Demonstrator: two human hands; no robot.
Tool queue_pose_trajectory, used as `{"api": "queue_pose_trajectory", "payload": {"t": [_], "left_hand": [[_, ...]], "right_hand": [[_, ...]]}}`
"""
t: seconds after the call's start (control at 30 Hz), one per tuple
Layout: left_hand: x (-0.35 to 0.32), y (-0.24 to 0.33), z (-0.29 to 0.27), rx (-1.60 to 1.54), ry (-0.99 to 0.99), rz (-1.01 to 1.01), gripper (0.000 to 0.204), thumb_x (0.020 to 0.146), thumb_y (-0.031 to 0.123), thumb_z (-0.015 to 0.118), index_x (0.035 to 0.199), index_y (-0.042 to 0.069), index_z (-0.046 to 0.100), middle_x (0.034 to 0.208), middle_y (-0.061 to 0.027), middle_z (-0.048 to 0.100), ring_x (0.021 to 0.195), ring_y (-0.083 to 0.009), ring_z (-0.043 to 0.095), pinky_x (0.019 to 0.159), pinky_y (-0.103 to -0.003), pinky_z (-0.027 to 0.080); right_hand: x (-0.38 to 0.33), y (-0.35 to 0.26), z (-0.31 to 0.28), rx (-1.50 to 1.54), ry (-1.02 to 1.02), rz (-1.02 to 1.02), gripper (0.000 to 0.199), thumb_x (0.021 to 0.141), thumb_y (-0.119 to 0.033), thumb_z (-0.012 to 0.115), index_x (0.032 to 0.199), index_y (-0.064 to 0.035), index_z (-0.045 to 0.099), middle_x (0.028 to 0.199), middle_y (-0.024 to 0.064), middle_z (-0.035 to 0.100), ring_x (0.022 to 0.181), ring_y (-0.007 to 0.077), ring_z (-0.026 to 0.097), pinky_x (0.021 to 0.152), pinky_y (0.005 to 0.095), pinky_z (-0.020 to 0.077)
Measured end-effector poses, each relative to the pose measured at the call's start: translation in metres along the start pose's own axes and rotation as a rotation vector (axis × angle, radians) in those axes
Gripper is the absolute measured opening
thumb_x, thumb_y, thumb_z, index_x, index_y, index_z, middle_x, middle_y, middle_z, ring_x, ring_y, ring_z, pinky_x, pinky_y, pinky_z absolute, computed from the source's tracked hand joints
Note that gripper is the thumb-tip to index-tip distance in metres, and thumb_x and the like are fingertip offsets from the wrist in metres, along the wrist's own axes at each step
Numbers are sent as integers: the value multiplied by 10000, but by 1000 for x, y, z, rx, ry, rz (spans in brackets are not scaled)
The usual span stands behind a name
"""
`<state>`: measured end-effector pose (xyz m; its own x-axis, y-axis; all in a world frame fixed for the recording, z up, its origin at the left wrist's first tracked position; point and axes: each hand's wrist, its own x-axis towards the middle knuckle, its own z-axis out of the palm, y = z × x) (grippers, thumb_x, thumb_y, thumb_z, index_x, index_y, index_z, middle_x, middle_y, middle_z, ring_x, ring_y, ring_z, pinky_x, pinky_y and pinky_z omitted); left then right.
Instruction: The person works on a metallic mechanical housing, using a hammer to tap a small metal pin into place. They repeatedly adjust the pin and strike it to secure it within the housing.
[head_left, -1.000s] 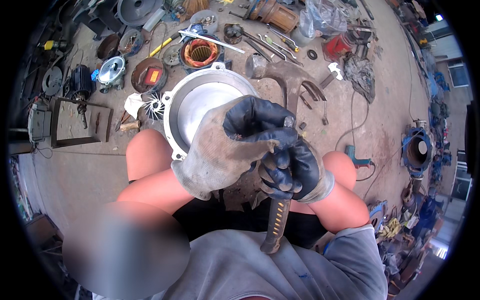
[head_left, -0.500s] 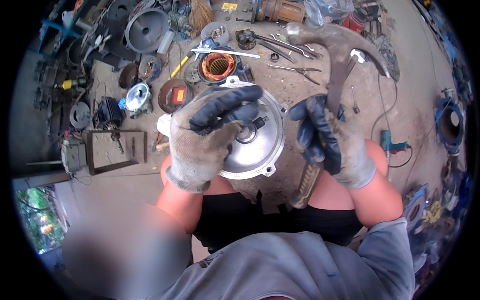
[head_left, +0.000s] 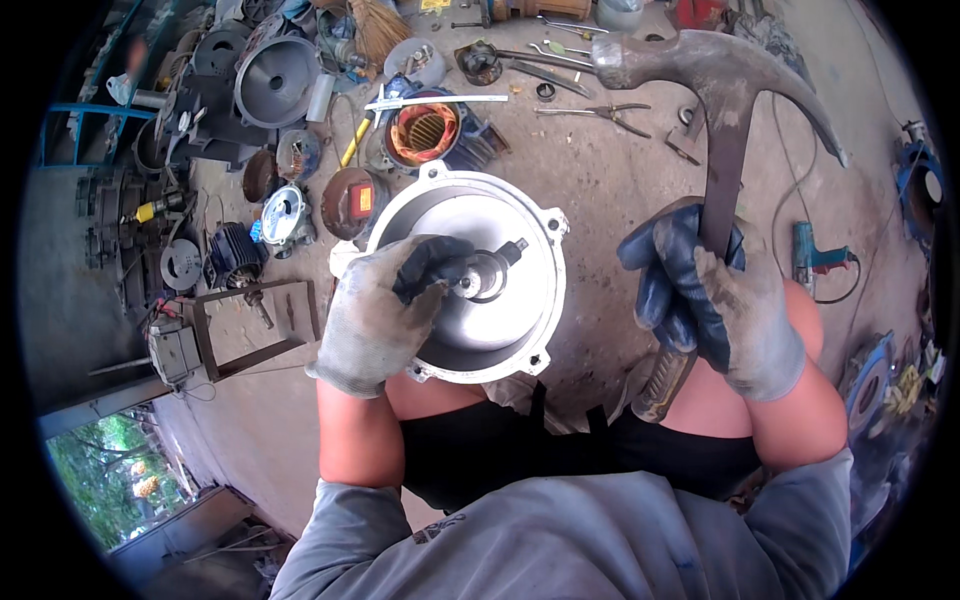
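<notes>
A round bare-metal housing (head_left: 545, 290) with bolt lugs around its rim lies in front of me, its bowl facing up. My left hand (head_left: 392, 305), in a grey glove with dark coated fingers, is closed in a pinch over its centre. At the fingertips is a short stepped metal piece (head_left: 487, 274) with a dark narrow end pointing up and right; whether it touches the hub below cannot be seen. My right hand (head_left: 705, 295), gloved alike, is wrapped around a claw hammer (head_left: 728, 150). The hammer is raised right of the housing, head up, its grip end over my lap.
Beyond the housing are a motor stator (head_left: 425, 132) with a caliper (head_left: 440, 101) across it, a rusty pot (head_left: 350, 200) and pliers (head_left: 600, 112). An angle-iron frame (head_left: 255, 330) stands left. A corded power tool (head_left: 815, 255) lies right, with its cable on the floor.
The hammer and my right hand have moved right and slightly up. My left fingers have drawn in closer around the metal piece at the centre. The view has also shifted.
</notes>
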<state>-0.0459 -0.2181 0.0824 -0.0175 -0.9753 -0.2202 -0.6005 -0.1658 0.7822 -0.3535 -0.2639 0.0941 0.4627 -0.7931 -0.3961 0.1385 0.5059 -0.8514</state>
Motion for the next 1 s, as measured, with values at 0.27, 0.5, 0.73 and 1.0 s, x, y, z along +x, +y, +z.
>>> {"api": "queue_pose_trajectory", "payload": {"t": [0.27,0.5,0.73,1.0], "left_hand": [[13,9,-5,258,-76,63,387,811,-79,665,1174,34,736,1051,-206,759,1011,-358,753,871,-400,575],[16,16,-6,294,-66,49,368,812,-50,699,1169,33,734,1011,-205,756,964,-391,746,835,-417,581],[15,22,-5,249,-114,-9,343,855,-127,567,1130,-22,743,983,-156,772,902,-213,741,853,-336,569],[15,10,-8,167,-142,-5,287,873,-26,670,1135,36,770,1007,-175,779,949,-336,760,852,-391,584]], "right_hand": [[-6,7,0,-100,45,7,342,1042,-267,706,1104,69,683,852,103,731,674,129,716,493,216,480],[-8,4,-3,-87,27,5,290,1049,-205,672,1124,75,689,885,110,742,684,122,712,507,212,487],[-10,1,-14,-78,-25,39,215,1029,-58,626,1200,49,700,984,100,763,789,122,710,660,257,552],[-7,7,-6,-162,-71,-108,492,1075,-313,647,1362,83,601,879,4,617,740,98,672,578,205,512]]}}
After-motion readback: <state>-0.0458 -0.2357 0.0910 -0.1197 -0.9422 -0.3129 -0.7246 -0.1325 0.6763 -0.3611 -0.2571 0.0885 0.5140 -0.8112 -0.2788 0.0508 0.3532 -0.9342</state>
